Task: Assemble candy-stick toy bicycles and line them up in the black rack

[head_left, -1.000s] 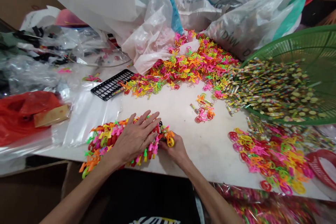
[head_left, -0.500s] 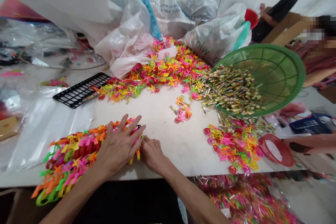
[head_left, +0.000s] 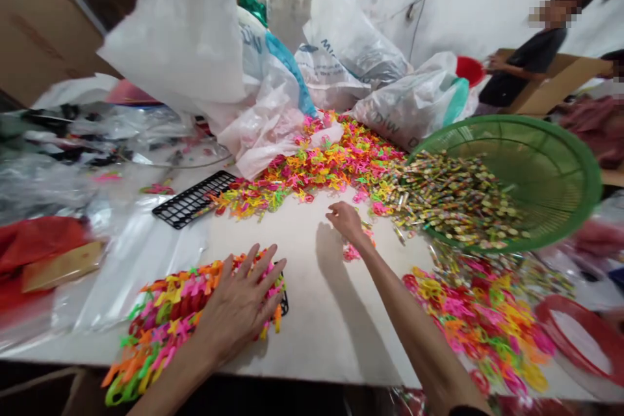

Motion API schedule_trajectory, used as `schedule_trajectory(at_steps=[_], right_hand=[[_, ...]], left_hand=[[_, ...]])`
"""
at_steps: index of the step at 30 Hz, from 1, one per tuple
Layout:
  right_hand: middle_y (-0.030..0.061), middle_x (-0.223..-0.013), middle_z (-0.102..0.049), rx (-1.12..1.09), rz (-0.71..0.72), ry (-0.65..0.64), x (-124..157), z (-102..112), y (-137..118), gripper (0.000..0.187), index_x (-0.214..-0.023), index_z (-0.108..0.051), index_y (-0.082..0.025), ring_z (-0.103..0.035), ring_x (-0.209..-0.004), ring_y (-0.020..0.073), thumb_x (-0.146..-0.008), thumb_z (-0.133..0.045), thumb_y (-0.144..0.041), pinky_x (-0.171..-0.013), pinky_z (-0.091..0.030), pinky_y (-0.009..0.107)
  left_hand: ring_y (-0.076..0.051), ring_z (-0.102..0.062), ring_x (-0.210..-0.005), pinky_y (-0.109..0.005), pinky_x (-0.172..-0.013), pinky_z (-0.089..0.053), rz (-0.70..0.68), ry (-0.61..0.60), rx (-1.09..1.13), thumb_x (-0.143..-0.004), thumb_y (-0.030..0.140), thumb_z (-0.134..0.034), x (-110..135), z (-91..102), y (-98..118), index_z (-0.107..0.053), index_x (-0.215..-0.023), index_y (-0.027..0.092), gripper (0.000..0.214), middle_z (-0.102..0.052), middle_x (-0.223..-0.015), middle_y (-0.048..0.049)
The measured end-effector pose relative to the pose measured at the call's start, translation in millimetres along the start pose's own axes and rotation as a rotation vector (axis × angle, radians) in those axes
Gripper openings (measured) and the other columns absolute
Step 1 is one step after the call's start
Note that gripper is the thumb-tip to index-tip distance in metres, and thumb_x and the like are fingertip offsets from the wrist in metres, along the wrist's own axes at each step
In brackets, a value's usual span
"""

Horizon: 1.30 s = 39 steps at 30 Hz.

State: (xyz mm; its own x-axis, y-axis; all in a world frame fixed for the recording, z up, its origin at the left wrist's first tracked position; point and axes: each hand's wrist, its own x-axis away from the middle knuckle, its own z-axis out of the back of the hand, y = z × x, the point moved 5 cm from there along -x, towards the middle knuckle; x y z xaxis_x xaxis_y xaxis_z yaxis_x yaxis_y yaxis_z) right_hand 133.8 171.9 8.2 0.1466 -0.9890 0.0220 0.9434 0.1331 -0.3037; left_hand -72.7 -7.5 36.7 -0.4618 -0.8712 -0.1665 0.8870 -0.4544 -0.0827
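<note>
Right hand [head_left: 347,222] has reached forward from the neon plastic bundle [head_left: 170,318] and hangs half-curled at small pink pieces [head_left: 351,252] on the desk [head_left: 312,331]; whether it grasps any, I cannot tell. Left hand [head_left: 238,305] lies open, pressing flat on the bundle.

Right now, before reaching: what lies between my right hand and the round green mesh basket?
The head view shows small striped sticks spilled between your right hand and the round green mesh basket.
</note>
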Motion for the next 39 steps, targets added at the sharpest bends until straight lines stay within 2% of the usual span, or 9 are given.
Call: schedule_trajectory(at_steps=[5,9,15,19,22,25,31,35,39], right_hand=[[0.0052,-0.129,-0.047,-0.008,0.249,0.008,-28.6,-38.5,-112.2,0.043,-0.124,-0.048,-0.028,-0.054,-0.101,0.0181,-0.084,-0.038,-0.014,-0.078,-0.042,0.028],[0.0055,-0.131,-0.044,0.164,0.421,-0.041,-37.5,-49.9,-143.7,0.046,-0.122,-0.047,-0.03,-0.051,-0.103,0.0215,-0.082,-0.037,-0.01,-0.074,-0.044,0.031],[0.0037,-0.131,-0.046,0.245,0.392,-0.016,6.1,-40.9,-75.9,0.049,-0.116,-0.054,-0.029,-0.047,-0.109,0.0212,-0.078,-0.037,-0.003,-0.08,-0.041,0.03],[0.0064,-0.129,-0.046,0.207,0.158,0.08,32.1,-18.4,-36.6,0.048,-0.121,-0.05,-0.028,-0.051,-0.105,0.0197,-0.08,-0.039,-0.008,-0.076,-0.041,0.029],[0.0084,-0.107,-0.058,0.169,-0.019,-0.012,45.8,-17.3,-30.6,0.029,-0.107,-0.059,-0.021,-0.058,-0.091,0.021,-0.085,-0.04,-0.024,-0.07,-0.041,0.03],[0.0096,-0.106,-0.056,0.164,-0.091,-0.034,58.7,-17.7,-28.3,0.028,-0.102,-0.058,-0.017,-0.059,-0.087,0.0225,-0.081,-0.048,-0.032,-0.066,-0.041,0.03],[0.0124,-0.108,-0.055,0.231,-0.062,-0.129,73.9,-22.5,-0.7,0.029,-0.095,-0.058,-0.016,-0.06,-0.086,0.022,-0.076,-0.039,-0.007,-0.063,-0.038,0.029],[0.0125,-0.1,-0.061,0.234,-0.024,-0.104,73.8,-22.3,7.9,0.027,-0.088,-0.06,-0.014,-0.059,-0.089,0.0233,-0.074,-0.039,-0.005,-0.067,-0.038,0.03],[0.0041,-0.075,-0.062,-0.163,-0.028,-0.075,79.1,-34.1,4.8,0.011,-0.074,-0.057,-0.016,-0.058,-0.073,0.0177,-0.066,-0.05,-0.012,-0.06,-0.038,0.025]], left_hand=[[-0.031,-0.029,-0.13,-0.055,-0.098,-0.027,0.007,0.016,-0.04,-0.089,0.039,-0.035,1.7,1.4,-0.9,-0.033,-0.135,0.034,0.046,-0.029,-0.145,-0.0011],[-0.029,-0.03,-0.13,-0.054,-0.101,-0.024,0.046,0.016,-0.003,-0.088,0.035,-0.038,3.5,2.2,-2.3,-0.034,-0.134,0.035,0.047,-0.029,-0.145,0.0008],[-0.029,-0.031,-0.129,-0.053,-0.102,-0.024,0.073,0.068,0.076,-0.088,0.042,-0.038,4.1,8.0,-2.7,-0.038,-0.132,0.034,0.045,-0.033,-0.143,0.0006],[-0.03,-0.03,-0.129,-0.054,-0.102,-0.025,0.086,0.067,0.102,-0.088,0.045,-0.037,4.0,6.5,-3.5,-0.04,-0.131,0.034,0.045,-0.035,-0.142,-0.001],[-0.031,-0.03,-0.129,-0.056,-0.101,-0.026,0.079,0.049,0.102,-0.088,0.046,-0.037,3.6,4.1,-2.9,-0.04,-0.131,0.034,0.045,-0.034,-0.143,-0.0016],[-0.032,-0.029,-0.13,-0.058,-0.1,-0.025,0.074,0.016,0.093,-0.088,0.045,-0.035,3.1,1.7,-2.2,-0.04,-0.131,0.033,0.045,-0.033,-0.143,-0.0023],[-0.033,-0.027,-0.131,-0.06,-0.099,-0.025,0.049,-0.02,0.046,-0.089,0.04,-0.034,2.0,1.0,-0.3,-0.04,-0.132,0.03,0.044,-0.029,-0.145,-0.0037],[-0.033,-0.027,-0.13,-0.06,-0.097,-0.026,0.031,-0.025,0.027,-0.089,0.038,-0.034,1.0,1.8,0.8,-0.038,-0.133,0.029,0.044,-0.028,-0.145,-0.0047],[-0.032,-0.028,-0.13,-0.058,-0.099,-0.026,0.038,-0.023,0.017,-0.09,0.041,-0.032,0.6,1.7,1.0,-0.034,-0.135,0.025,0.048,-0.029,-0.145,-0.0046]])
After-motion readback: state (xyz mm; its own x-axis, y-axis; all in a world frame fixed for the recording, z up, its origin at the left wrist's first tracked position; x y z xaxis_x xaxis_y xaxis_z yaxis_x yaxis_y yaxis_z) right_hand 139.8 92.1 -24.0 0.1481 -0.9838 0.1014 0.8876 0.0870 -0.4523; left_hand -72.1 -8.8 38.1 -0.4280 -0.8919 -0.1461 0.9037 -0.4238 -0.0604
